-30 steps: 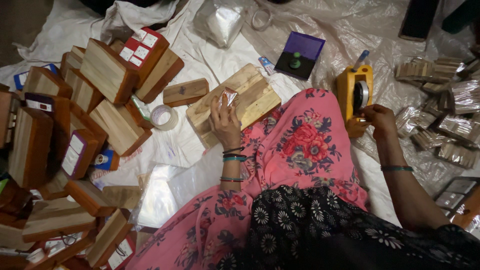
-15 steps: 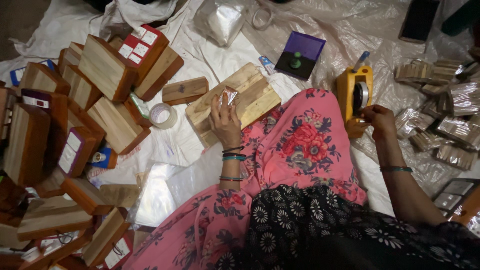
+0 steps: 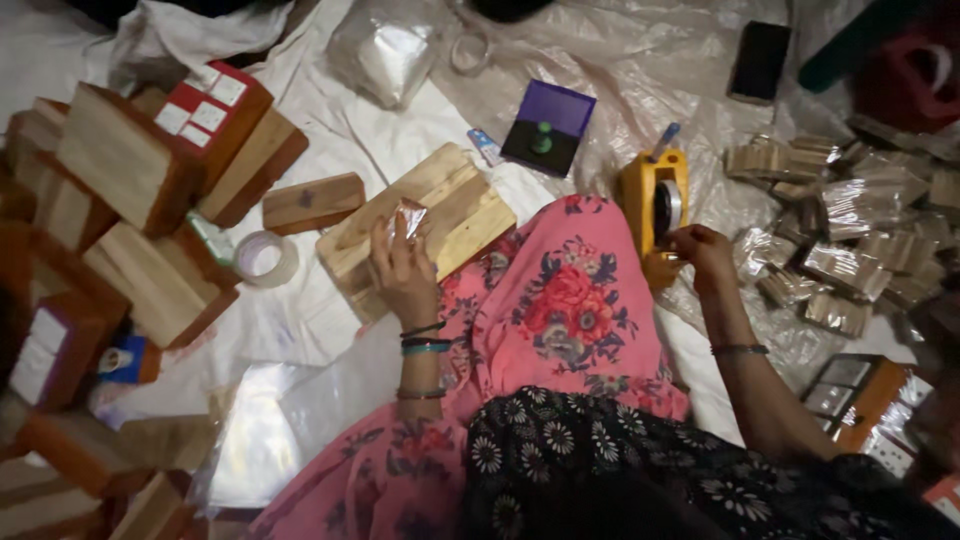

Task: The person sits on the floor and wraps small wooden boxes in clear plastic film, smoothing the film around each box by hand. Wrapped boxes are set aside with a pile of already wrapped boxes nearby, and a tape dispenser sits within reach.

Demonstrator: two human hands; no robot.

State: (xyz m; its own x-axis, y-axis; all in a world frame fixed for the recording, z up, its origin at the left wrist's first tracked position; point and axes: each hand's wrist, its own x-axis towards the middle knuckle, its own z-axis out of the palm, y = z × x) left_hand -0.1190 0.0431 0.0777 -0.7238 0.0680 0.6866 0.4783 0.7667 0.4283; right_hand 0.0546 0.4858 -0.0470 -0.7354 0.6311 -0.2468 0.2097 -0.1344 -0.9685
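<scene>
White square labels on a red box [image 3: 213,112] upper left; left hand [image 3: 403,268] pinches a clear packet [image 3: 407,217], right hand [image 3: 703,251] grips the yellow tape dispenser [image 3: 652,212]. Nothing has shifted.

My left grip [image 3: 405,262] pinches a small clear-wrapped packet [image 3: 408,217] flat on a pale board. Far out to that grip's left I see a red-brown box [image 3: 215,110] with square white labels on its face — another box with white labels [image 3: 40,355] lies lower down. Beyond my right grip [image 3: 700,245] sits a heap of clear-wrapped wooden packets [image 3: 850,250], and above them a dark phone screen [image 3: 760,60]. A crumpled clear bag [image 3: 385,55] lies well above the left grip.
</scene>
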